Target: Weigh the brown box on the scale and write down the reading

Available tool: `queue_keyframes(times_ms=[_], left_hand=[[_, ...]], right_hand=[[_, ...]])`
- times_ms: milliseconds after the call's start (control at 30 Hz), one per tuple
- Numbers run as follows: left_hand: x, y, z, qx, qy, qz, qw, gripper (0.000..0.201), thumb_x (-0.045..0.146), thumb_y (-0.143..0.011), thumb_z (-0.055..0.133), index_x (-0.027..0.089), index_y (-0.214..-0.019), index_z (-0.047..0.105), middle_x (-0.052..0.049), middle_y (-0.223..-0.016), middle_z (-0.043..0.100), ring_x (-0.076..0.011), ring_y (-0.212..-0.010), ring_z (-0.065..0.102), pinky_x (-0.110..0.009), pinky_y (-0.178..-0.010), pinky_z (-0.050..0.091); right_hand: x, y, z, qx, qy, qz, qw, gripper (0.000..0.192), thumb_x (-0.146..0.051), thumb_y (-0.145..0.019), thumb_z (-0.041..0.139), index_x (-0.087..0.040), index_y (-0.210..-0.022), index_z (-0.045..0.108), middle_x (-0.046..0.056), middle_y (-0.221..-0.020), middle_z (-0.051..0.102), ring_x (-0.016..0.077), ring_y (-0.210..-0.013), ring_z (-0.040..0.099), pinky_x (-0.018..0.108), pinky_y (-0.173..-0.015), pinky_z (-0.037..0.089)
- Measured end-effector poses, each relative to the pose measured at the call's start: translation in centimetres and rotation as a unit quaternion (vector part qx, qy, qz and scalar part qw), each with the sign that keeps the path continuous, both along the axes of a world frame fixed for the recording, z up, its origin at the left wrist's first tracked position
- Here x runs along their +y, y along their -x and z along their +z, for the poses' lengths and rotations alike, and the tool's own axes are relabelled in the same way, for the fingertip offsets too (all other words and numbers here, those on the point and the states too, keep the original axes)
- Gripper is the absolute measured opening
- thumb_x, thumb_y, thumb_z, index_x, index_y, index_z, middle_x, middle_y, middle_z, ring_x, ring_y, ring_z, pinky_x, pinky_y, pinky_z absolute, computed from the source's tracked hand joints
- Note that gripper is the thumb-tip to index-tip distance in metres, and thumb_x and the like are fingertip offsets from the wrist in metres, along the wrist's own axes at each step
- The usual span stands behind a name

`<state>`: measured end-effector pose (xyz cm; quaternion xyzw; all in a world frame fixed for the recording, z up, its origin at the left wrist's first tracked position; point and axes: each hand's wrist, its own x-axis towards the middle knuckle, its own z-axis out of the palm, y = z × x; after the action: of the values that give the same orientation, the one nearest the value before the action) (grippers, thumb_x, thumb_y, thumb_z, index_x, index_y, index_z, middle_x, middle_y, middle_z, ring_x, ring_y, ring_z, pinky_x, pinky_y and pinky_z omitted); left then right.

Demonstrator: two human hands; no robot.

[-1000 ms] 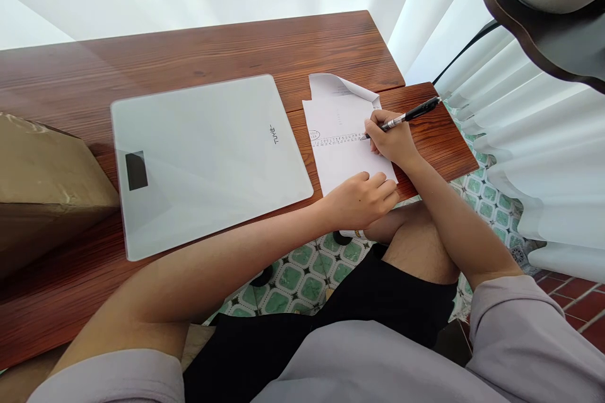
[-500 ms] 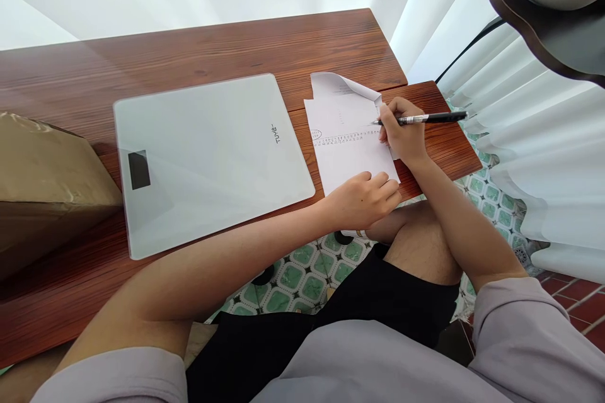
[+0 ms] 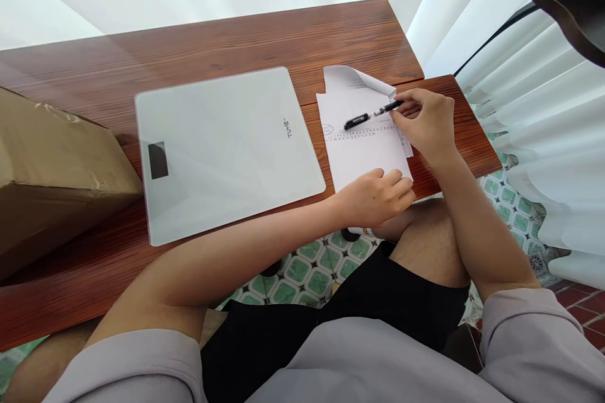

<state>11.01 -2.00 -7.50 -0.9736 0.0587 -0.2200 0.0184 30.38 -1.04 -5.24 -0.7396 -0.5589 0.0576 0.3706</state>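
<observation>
White sheets of paper (image 3: 368,160), with a printed row of numbers and one curled top edge, lie on the wooden table's right part. My left hand (image 3: 380,195) rests on the lower edge of the sheets, its fingers curled over it. My right hand (image 3: 428,123) is over the right side of the paper, thumb and fingers pinched at one end of a black pen (image 3: 373,115). The pen slants across the printed area, its clip end pointing left. The fingertips partly hide the pen's other end.
A white glass scale (image 3: 227,157) with a dark display lies left of the paper. A cardboard box (image 3: 57,182) stands at the table's far left. White curtains (image 3: 520,132) hang on the right, with a dark wavy-edged object (image 3: 558,3) at upper right.
The pen has turned from a writing hold, pointing right, to a slant over the paper with its clip end to the left. My left hand stays on the paper; the view has shifted slightly.
</observation>
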Motion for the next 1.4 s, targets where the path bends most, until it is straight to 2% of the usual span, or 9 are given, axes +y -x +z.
queue_keyframes(times_ms=[167, 533, 667, 767, 867, 967, 1100, 1233, 1400], left_hand=[[0.0, 0.0, 0.1, 0.01, 0.006, -0.001, 1.0, 0.018, 0.007, -0.094, 0.043, 0.014, -0.089, 0.06, -0.008, -0.086, 0.058, -0.0207, -0.075, 0.051, -0.034, -0.058, 0.026], [0.1, -0.1, -0.3, -0.006, -0.005, -0.002, 1.0, 0.021, 0.008, -0.096, 0.04, 0.014, -0.089, 0.059, -0.008, -0.087, 0.057, -0.0204, -0.075, 0.05, -0.034, -0.057, 0.027], [0.0, -0.1, -0.3, -0.015, -0.024, -0.003, 1.0, 0.02, 0.009, -0.098, 0.042, 0.013, -0.089, 0.059, -0.008, -0.087, 0.058, -0.0194, -0.074, 0.051, -0.033, -0.057, 0.027], [-0.1, -0.1, 0.0, -0.025, -0.054, -0.009, 0.998, 0.022, 0.007, -0.098, 0.042, 0.013, -0.087, 0.059, -0.007, -0.083, 0.058, -0.0193, -0.073, 0.052, -0.033, -0.056, 0.025], [-0.4, -0.1, 0.4, -0.051, -0.101, -0.02, 0.993, 0.022, 0.005, -0.098, 0.043, 0.013, -0.084, 0.058, -0.006, -0.077, 0.055, -0.0186, -0.071, 0.052, -0.032, -0.056, 0.024], [-0.6, 0.3, 0.8, -0.084, -0.148, -0.031, 0.985, 0.02, 0.005, -0.097, 0.046, 0.012, -0.084, 0.059, -0.005, -0.076, 0.056, -0.0184, -0.073, 0.055, -0.031, -0.056, 0.026], [-0.6, 2.6, 2.0, -0.086, -0.178, -0.025, 0.98, 0.015, 0.009, -0.098, 0.052, 0.013, -0.088, 0.062, -0.004, -0.076, 0.057, -0.0168, -0.072, 0.054, -0.03, -0.057, 0.031], [0.2, 6.9, 4.0, -0.065, -0.203, 0.011, 0.977, 0.011, 0.017, -0.099, 0.056, 0.012, -0.095, 0.066, -0.004, -0.081, 0.06, -0.0166, -0.075, 0.056, -0.029, -0.061, 0.039], [1.8, 13.1, 6.4, -0.055, -0.234, 0.114, 0.964, 0.008, 0.016, -0.096, 0.06, 0.016, -0.1, 0.067, -0.002, -0.086, 0.066, -0.0163, -0.081, 0.06, -0.028, -0.066, 0.044]], right_hand=[[0.6, 0.2, 0.1, -0.018, 0.041, -0.02, 0.999, 0.026, -0.003, -0.078, 0.074, -0.011, -0.102, 0.08, 0.007, -0.08, 0.076, 0.0195, -0.073, 0.072, 0.032, -0.082, 0.057], [1.7, 0.6, 0.2, -0.091, 0.118, -0.034, 0.988, 0.026, -0.01, -0.081, 0.075, -0.011, -0.107, 0.079, 0.009, -0.079, 0.075, 0.0333, -0.087, 0.071, 0.048, -0.09, 0.052], [2.1, 1.7, 0.5, -0.103, 0.085, -0.034, 0.99, 0.026, -0.02, -0.086, 0.077, -0.014, -0.111, 0.076, 0.006, -0.077, 0.073, 0.0312, -0.085, 0.069, 0.047, -0.088, 0.049], [2.2, 3.4, 0.9, -0.113, 0.03, -0.027, 0.993, 0.014, -0.03, -0.096, 0.067, -0.018, -0.092, 0.073, 0.005, -0.072, 0.068, 0.0261, -0.075, 0.065, 0.04, -0.077, 0.047], [2.2, 5.3, 1.0, -0.125, -0.003, -0.005, 0.992, 0.039, -0.033, -0.104, 0.05, -0.02, -0.069, 0.061, 0.005, -0.065, 0.062, 0.0213, -0.063, 0.058, 0.035, -0.064, 0.039], [2.3, 6.7, 0.6, -0.128, -0.01, 0.029, 0.991, 0.045, -0.032, -0.106, 0.041, -0.019, -0.065, 0.056, 0.005, -0.061, 0.058, 0.0181, -0.056, 0.05, 0.033, -0.057, 0.028], [2.5, 7.5, -0.2, -0.138, 0.0, 0.063, 0.988, 0.047, -0.031, -0.106, 0.036, -0.018, -0.066, 0.058, 0.005, -0.063, 0.061, 0.0171, -0.055, 0.048, 0.033, -0.056, 0.02], [2.6, 7.8, -0.9, -0.158, 0.011, 0.08, 0.984, 0.047, -0.032, -0.105, 0.036, -0.017, -0.069, 0.062, 0.008, -0.069, 0.067, 0.0196, -0.059, 0.054, 0.034, -0.056, 0.02], [2.7, 7.9, -1.5, -0.165, 0.025, 0.083, 0.982, 0.047, -0.033, -0.103, 0.033, -0.018, -0.068, 0.061, 0.01, -0.073, 0.07, 0.0227, -0.062, 0.058, 0.035, -0.057, 0.022]])
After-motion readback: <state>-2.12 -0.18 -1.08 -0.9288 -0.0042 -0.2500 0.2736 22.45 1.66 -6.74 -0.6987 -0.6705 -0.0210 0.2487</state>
